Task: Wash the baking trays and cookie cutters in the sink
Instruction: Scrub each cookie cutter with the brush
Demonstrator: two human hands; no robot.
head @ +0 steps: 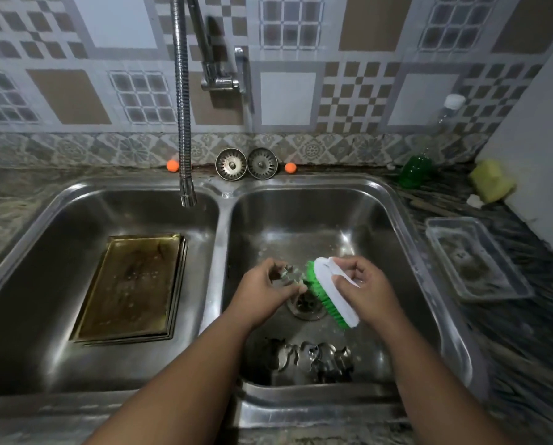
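Over the drain of the right sink basin [397, 226], my left hand [265, 287] grips a small metal cookie cutter [289, 276]. My right hand [365, 287] holds a white scrubbing brush [334, 290] whose green bristles touch the cutter. Several more metal cookie cutters [313, 358] lie on the basin floor near the front wall. A stack of golden baking trays [130, 287] lies flat in the left basin [44, 236].
The flexible tap hose [185, 123] hangs over the left basin's back edge. Two sink strainers [246, 163] lean against the wall. On the right counter stand a clear plastic tray [474, 258], a green soap bottle [415, 171] and a yellow sponge [490, 181].
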